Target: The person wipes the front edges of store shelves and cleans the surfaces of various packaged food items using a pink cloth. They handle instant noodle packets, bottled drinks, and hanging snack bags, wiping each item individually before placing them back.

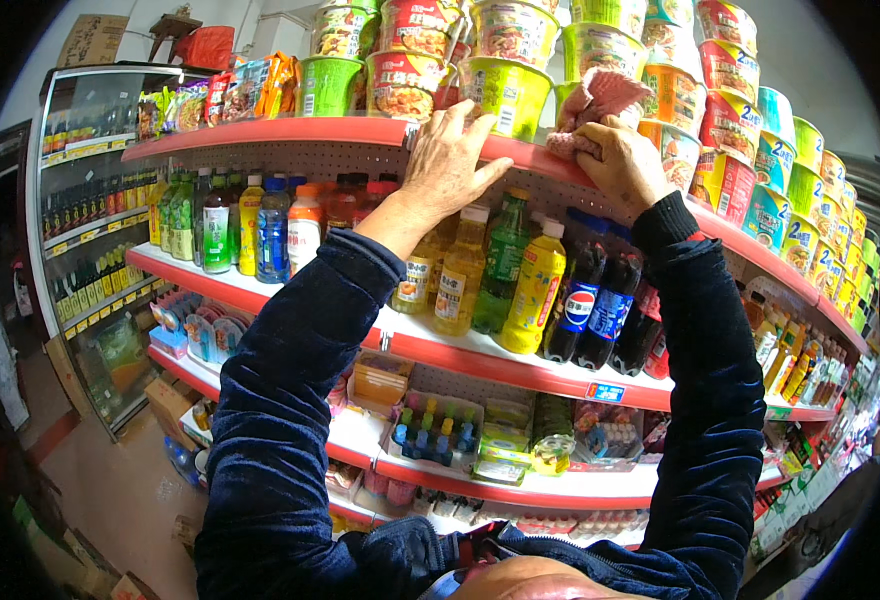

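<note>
Both my arms reach up to the red-edged top shelf (275, 135). My left hand (451, 161) rests on the shelf's front edge with its fingers spread, near a green instant-noodle tub (506, 97); nothing shows in its grasp. My right hand (620, 161) grips a pink cloth (605, 97), bunched up at the shelf edge in front of the stacked noodle tubs. An orange noodle tub (674, 97) stands just right of the cloth. Part of the tubs behind the cloth is hidden.
Below the hands, drink bottles (533, 289) line the second shelf (470, 360), with cola bottles (578, 300) at the right. Lower shelves hold boxes and small goods. More noodle tubs (770, 165) are stacked at right. A glass-sided cabinet (49, 210) of bottles and cardboard boxes (169, 405) stand at left.
</note>
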`<state>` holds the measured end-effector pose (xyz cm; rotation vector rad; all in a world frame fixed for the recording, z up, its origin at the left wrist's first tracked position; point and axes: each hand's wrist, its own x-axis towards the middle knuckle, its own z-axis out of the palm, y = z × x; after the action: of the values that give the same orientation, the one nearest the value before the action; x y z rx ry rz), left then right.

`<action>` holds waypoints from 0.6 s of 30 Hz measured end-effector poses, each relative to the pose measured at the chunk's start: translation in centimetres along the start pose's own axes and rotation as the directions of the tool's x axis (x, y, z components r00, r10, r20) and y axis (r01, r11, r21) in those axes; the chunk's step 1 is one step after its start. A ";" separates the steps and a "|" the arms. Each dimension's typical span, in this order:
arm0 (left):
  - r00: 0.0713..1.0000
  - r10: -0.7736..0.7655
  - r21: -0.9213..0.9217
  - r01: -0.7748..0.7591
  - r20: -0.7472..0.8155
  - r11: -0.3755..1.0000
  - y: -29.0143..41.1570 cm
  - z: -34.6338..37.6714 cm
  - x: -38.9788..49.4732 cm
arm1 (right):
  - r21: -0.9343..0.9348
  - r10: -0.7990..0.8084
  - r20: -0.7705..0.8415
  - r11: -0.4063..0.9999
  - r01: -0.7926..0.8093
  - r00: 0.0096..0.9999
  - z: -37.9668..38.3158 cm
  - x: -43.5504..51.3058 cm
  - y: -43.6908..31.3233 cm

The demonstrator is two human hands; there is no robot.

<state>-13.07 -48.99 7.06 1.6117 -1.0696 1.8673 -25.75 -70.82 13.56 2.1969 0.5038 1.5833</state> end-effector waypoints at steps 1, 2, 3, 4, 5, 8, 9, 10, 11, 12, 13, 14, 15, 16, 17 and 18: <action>1.000 0.015 0.024 -0.015 -0.003 1.000 -0.3 0.1 0.3 | 0.016 -0.013 -0.105 1.000 0.015 0.994 -0.2 0.7 -0.2; 1.000 0.017 0.017 -0.017 0.006 1.000 -0.6 0.2 0.4 | 0.021 -0.007 -0.194 1.000 0.012 0.981 -0.3 1.9 -0.6; 1.000 0.021 0.013 -0.021 0.007 1.000 -0.8 0.2 0.6 | 0.035 -0.019 -0.292 0.999 0.030 0.956 -0.2 3.0 -1.0; 1.000 0.022 0.016 -0.022 0.006 1.000 -0.9 0.2 0.5 | 0.073 0.007 -0.365 0.997 0.021 0.931 0.0 4.2 -1.6; 1.000 0.019 0.007 -0.019 0.017 1.000 -1.0 0.2 0.4 | 0.133 0.035 -0.407 0.991 0.022 0.913 0.5 5.0 -2.4; 0.999 0.036 -0.027 -0.036 0.016 0.999 -1.2 0.0 0.0 | 0.098 -0.023 -0.403 0.993 0.068 0.915 2.8 6.1 -5.2; 0.999 0.026 -0.025 -0.026 0.039 0.999 -1.3 0.0 -0.1 | 0.118 -0.029 -0.321 0.990 0.070 0.947 3.4 5.9 -5.9; 0.998 0.015 -0.022 -0.013 0.064 1.000 -1.3 -0.1 -0.3 | 0.175 -0.044 -0.304 0.979 0.101 0.952 4.1 5.5 -6.5; 0.997 0.008 -0.026 -0.006 0.076 1.000 -1.4 -0.2 -0.3 | 0.232 -0.008 -0.205 0.971 0.056 0.979 4.4 5.3 -6.7; 0.994 -0.009 -0.008 0.010 0.110 1.000 -1.4 -0.3 -0.4 | 0.210 -0.012 -0.181 0.976 0.050 0.983 4.4 5.1 -6.6; 0.994 -0.004 0.009 0.003 0.111 1.000 -1.4 -0.3 -0.3 | 0.329 0.023 -0.180 0.943 0.038 0.983 4.1 4.9 -6.1; 0.996 0.015 0.010 -0.016 0.082 1.000 -1.4 -0.4 -0.4 | 0.438 0.083 -0.115 0.898 -0.024 0.990 3.2 4.8 -5.2; 0.995 0.010 0.007 -0.010 0.103 1.000 -1.4 -0.4 -0.4 | 0.545 0.111 -0.087 0.837 -0.046 0.990 2.3 4.7 -4.2; 0.999 0.028 -0.044 -0.026 0.045 0.999 -1.4 -0.4 -0.5 | 0.532 0.214 -0.224 0.844 -0.064 0.951 2.0 5.0 -3.6; 0.999 0.037 -0.031 -0.036 0.033 0.999 -1.4 -0.3 -0.5 | 0.482 0.156 -0.420 0.873 0.074 0.894 1.0 4.1 -2.4; 0.998 0.043 -0.013 -0.042 0.047 0.999 -1.4 -0.2 -0.6 | 0.358 0.145 -0.548 0.931 0.075 0.824 0.0 3.5 -1.0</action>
<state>-11.98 -47.89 6.90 1.6459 -1.1414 1.8542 -24.77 -68.23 15.98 1.9366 1.0077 2.3375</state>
